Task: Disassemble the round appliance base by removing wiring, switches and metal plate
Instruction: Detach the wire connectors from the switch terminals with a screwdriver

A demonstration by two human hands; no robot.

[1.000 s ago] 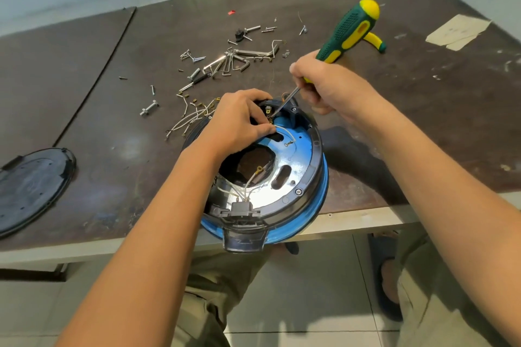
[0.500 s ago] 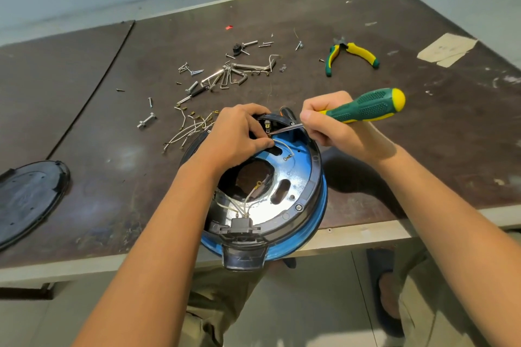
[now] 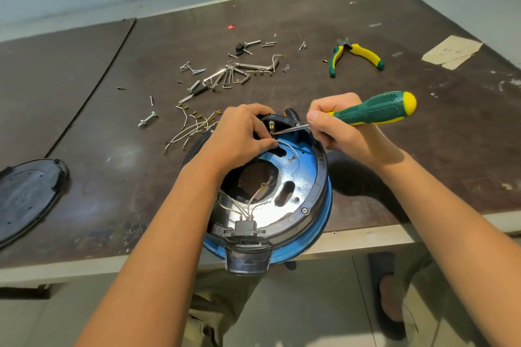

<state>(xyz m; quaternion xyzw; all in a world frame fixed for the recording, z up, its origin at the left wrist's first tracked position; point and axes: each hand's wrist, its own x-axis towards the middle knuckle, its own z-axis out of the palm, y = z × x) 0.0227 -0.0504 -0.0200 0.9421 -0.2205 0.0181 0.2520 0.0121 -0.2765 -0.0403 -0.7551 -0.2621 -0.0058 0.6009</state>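
Grips the far rim of the round appliance base, set overhanging the near edge of the counter, with the left hand, fingers curled over it and thumb tip just beside a white wire. Clasps the green-and-yellow screwdriver in the right hand, fingers wrapped tight, shaft reaching left to a terminal under the left fingertips. Beyond the fingers, pliers and loose screws.

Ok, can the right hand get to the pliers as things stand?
Probably not at once: the right hand grips the screwdriver. The pliers lie beyond it with nothing between, so with the tool set down the way looks free.
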